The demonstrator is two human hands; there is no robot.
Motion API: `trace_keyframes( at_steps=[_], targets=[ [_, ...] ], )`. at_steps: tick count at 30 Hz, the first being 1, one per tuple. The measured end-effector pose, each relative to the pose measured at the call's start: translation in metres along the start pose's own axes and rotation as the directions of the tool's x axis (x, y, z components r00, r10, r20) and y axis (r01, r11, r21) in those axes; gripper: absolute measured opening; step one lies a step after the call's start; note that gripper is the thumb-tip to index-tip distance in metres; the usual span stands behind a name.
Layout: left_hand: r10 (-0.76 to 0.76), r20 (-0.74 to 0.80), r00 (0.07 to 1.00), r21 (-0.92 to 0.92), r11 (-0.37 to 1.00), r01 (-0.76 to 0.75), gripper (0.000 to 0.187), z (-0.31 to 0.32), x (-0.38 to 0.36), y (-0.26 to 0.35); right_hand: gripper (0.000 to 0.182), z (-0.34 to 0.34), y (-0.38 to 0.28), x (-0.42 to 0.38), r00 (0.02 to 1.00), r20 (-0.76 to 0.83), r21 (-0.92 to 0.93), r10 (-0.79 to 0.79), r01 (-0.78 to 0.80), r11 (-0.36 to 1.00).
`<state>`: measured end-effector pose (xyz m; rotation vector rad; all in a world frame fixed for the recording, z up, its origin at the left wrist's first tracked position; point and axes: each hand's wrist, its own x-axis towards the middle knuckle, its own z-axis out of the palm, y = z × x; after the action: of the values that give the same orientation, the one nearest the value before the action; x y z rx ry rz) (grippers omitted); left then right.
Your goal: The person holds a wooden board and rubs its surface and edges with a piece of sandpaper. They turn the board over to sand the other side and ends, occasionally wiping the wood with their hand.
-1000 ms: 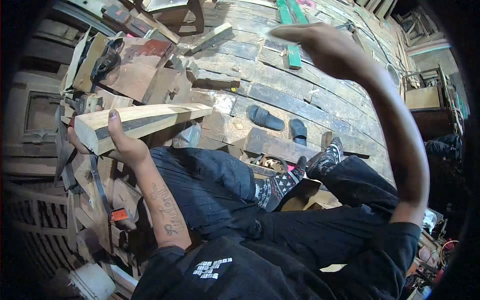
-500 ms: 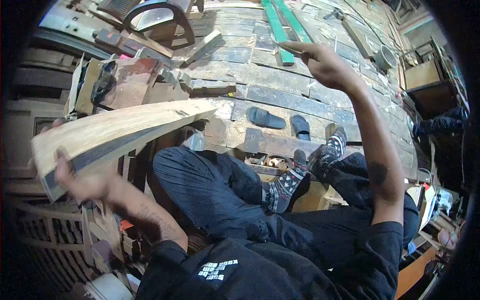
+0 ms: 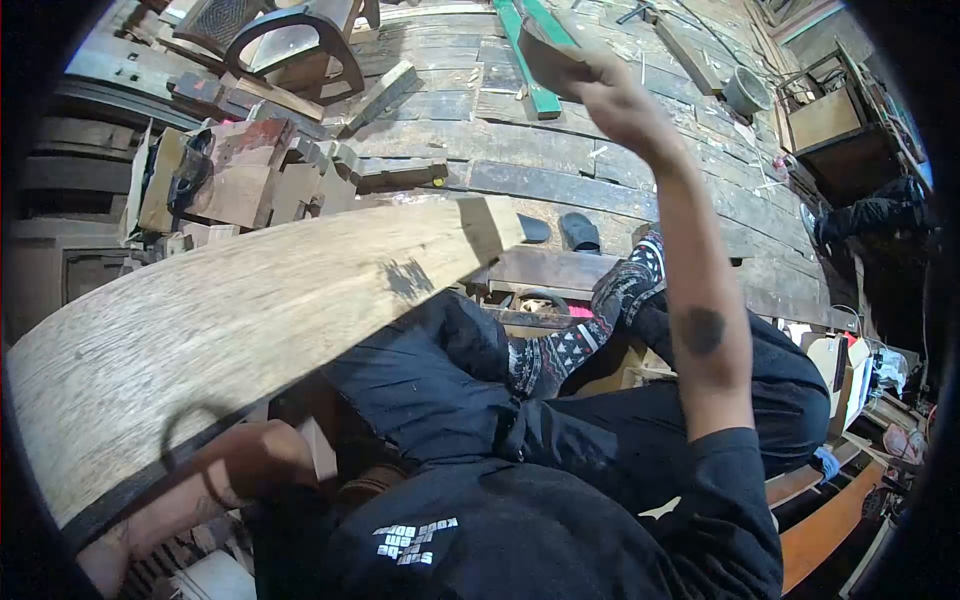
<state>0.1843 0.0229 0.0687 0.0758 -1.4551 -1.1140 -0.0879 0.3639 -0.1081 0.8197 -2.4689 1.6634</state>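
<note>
A large curved wooden board (image 3: 250, 300), pale on its face and dark along its lower edge, slants across the left side and over the lap. My left hand (image 3: 108, 562) is at the board's near lower end, its fingers mostly hidden; the board appears held there. Raised at the upper middle, my right hand (image 3: 622, 100) is closed on what looks like a thin brown sheet (image 3: 548, 58), blurred and apart from the board. A small pale wooden block end (image 3: 318, 450) shows beside the left forearm.
Green strips (image 3: 540, 88) and black slippers (image 3: 579, 232) lie on the plank floor. Wood pieces (image 3: 240, 175) are stacked at upper left, near a chair frame (image 3: 335, 50). A bucket (image 3: 747, 90) stands upper right. Another person's dark-clothed leg (image 3: 870, 222) shows at far right.
The board has come nearer and its broad pale face has turned toward the view. My left hand has dropped to the lower left. My right hand has moved slightly up and left, turning the sheet.
</note>
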Motion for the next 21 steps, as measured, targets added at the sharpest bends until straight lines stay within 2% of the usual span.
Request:
trace_keyframes(
  at_steps=[1, 4, 5, 6, 9, 10, 12, 14, 15, 16, 18, 19, 20, 21],
  targets=[
    [0.012, -0.013, 1.000, 0.003, 1.000, -0.012, 0.076, -0.001, 0.001, 0.003, 0.043, 0.005, -0.008, -0.009, 0.996, -0.027, 0.039, 0.087, -0.086, 0.996],
    [0.041, -0.057, 0.998, -0.014, 0.999, -0.041, 0.072, -0.005, 0.009, 0.012, 0.043, 0.022, 0.002, -0.023, 0.981, -0.047, 0.166, 0.190, -0.180, 0.970],
    [0.058, -0.076, 0.995, -0.017, 0.998, -0.060, 0.071, -0.010, 0.015, 0.015, 0.043, 0.024, -0.012, -0.026, 0.979, -0.033, 0.105, 0.199, -0.195, 0.975],
    [0.068, -0.095, 0.993, -0.016, 0.997, -0.070, 0.070, -0.013, 0.018, 0.017, 0.044, 0.020, -0.025, -0.032, 0.951, -0.008, -0.030, 0.310, -0.311, 0.950],
    [0.097, -0.134, 0.986, -0.004, 0.995, -0.099, 0.067, -0.015, 0.025, 0.020, 0.044, 0.024, -0.019, -0.037, 0.958, -0.001, 0.020, 0.288, -0.288, 0.957],
    [0.110, -0.155, 0.982, -0.007, 0.994, -0.113, 0.066, -0.012, 0.023, 0.021, 0.044, 0.025, -0.021, -0.037, 0.971, -0.030, 0.097, 0.237, -0.233, 0.968],
    [0.063, -0.081, 0.995, -0.028, 0.997, -0.066, 0.070, -0.015, 0.030, 0.011, 0.043, 0.028, -0.024, -0.035, 0.982, -0.053, 0.175, 0.180, -0.168, 0.970],
    [0.011, -0.004, 1.000, -0.053, 0.999, -0.012, 0.075, -0.013, 0.034, 0.001, 0.044, 0.031, -0.035, -0.033, 0.985, -0.005, 0.109, 0.171, -0.169, 0.980],
    [-0.008, 0.022, 1.000, -0.066, 0.998, 0.009, 0.077, -0.010, 0.034, -0.005, 0.046, 0.037, -0.041, -0.036, 0.994, -0.051, 0.074, 0.095, -0.091, 0.993],
    [-0.027, 0.046, 0.999, -0.078, 0.997, 0.031, 0.080, -0.010, 0.034, -0.010, 0.050, 0.047, -0.047, -0.040, 0.994, -0.062, 0.124, 0.093, -0.085, 0.989],
    [-0.060, 0.098, 0.993, -0.102, 0.992, 0.070, 0.084, -0.009, 0.034, -0.021, 0.055, 0.073, -0.030, -0.041, 0.998, -0.035, 0.230, -0.047, 0.054, 0.972],
    [-0.076, 0.121, 0.990, -0.115, 0.989, 0.090, 0.087, -0.010, 0.033, -0.025, 0.057, 0.081, -0.037, -0.048, 1.000, 0.018, 0.249, 0.014, -0.018, 0.968],
    [-0.107, 0.156, 0.982, -0.124, 0.984, 0.127, 0.089, -0.010, 0.029, -0.031, 0.058, 0.089, -0.041, -0.052, 0.997, 0.054, 0.241, -0.057, 0.042, 0.970],
    [-0.130, 0.174, 0.976, -0.135, 0.979, 0.154, 0.092, -0.012, 0.028, -0.038, 0.059, 0.096, -0.045, -0.058, 0.996, 0.086, 0.178, -0.034, 0.019, 0.984]
  ],
)
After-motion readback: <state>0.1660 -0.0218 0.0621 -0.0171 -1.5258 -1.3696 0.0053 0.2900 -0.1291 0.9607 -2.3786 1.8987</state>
